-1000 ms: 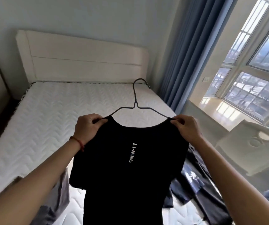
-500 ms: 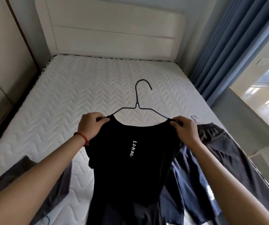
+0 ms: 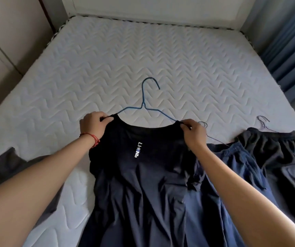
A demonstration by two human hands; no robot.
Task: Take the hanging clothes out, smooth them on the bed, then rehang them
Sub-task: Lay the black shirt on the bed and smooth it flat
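Observation:
A dark navy T-shirt (image 3: pixel 143 184) with white lettering on its chest lies front-up on the white quilted mattress (image 3: pixel 143 59), creased across its lower half. A blue wire hanger (image 3: pixel 144 104) sits in its neckline, hook pointing toward the headboard. My left hand (image 3: pixel 94 126) pinches the shirt's left shoulder over the hanger arm. My right hand (image 3: pixel 194 133) pinches the right shoulder the same way.
Navy shorts (image 3: pixel 235 163) and dark grey shorts (image 3: pixel 285 157) lie on the right of the bed, each with a thin wire hanger (image 3: pixel 263 122) by its waistband. A grey garment (image 3: pixel 4 168) lies at the left. Wardrobe panels at the left, blue curtain (image 3: pixel 292 50) at the right.
The shirt on its hanger has come down from the air onto the mattress. My view tilted down from the window and headboard to the bed. Both hands keep their hold on the shoulders.

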